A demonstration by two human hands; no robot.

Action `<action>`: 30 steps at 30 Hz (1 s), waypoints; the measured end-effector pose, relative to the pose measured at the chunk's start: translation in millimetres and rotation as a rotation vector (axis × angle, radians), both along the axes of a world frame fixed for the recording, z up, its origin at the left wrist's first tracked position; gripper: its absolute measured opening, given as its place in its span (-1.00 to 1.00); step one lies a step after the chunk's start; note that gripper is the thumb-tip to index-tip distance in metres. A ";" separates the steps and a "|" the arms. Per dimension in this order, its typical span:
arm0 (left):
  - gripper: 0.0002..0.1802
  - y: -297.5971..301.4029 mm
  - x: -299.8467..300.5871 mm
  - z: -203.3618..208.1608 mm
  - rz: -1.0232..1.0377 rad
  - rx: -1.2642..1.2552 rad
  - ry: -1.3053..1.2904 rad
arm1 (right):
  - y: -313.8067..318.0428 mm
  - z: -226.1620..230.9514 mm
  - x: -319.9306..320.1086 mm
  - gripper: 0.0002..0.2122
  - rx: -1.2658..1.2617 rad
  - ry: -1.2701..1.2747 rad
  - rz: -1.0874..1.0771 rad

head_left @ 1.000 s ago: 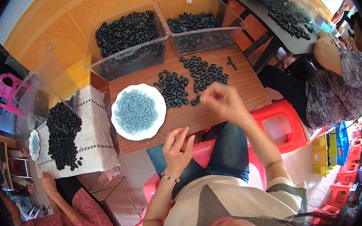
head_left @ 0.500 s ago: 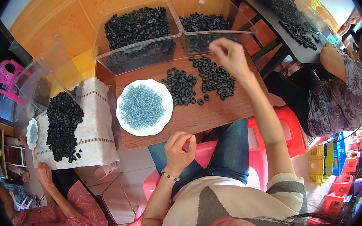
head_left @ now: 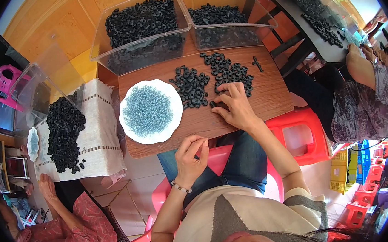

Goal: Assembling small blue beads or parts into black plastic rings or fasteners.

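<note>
To your left, the white plate (head_left: 177, 107) holds small blue-grey beads (head_left: 147, 109). Your left hand (head_left: 191, 163) hangs before the table edge (head_left: 169, 149), thumb and fingertip pressed together; anything between them is too small to tell. Right of the plate lies a heap of black rings (head_left: 191, 85). Your right hand (head_left: 239, 110) curls around dark pieces at the near side of the heaps; you cannot tell whether it pinches one. Farther right lies a thin dark tool (head_left: 257, 64).

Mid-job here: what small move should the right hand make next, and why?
Probably a gentle pinch by the right hand on the small black ring: its thumb and fingers stand around that ring, which lies at the near side of the black piles, not buried in them. Whether it is already gripped is hard to tell.
</note>
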State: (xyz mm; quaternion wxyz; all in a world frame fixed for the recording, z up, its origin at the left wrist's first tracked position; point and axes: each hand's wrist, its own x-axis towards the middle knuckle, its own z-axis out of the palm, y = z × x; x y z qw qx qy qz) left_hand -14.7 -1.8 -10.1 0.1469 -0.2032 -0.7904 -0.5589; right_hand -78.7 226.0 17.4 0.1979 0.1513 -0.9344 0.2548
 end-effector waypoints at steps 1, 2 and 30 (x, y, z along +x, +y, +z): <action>-0.90 0.4 0.1 -0.5 -0.001 -0.013 0.008 | 1.3 -3.7 0.5 -0.74 -0.002 -0.001 0.000; -0.90 -0.1 0.2 0.0 0.002 -0.016 0.006 | 0.7 -6.0 1.0 -0.76 -0.022 0.007 -0.016; -0.70 -13.3 -0.5 -5.7 -0.170 0.563 -0.571 | -54.3 8.9 59.9 -0.66 -0.117 0.212 0.216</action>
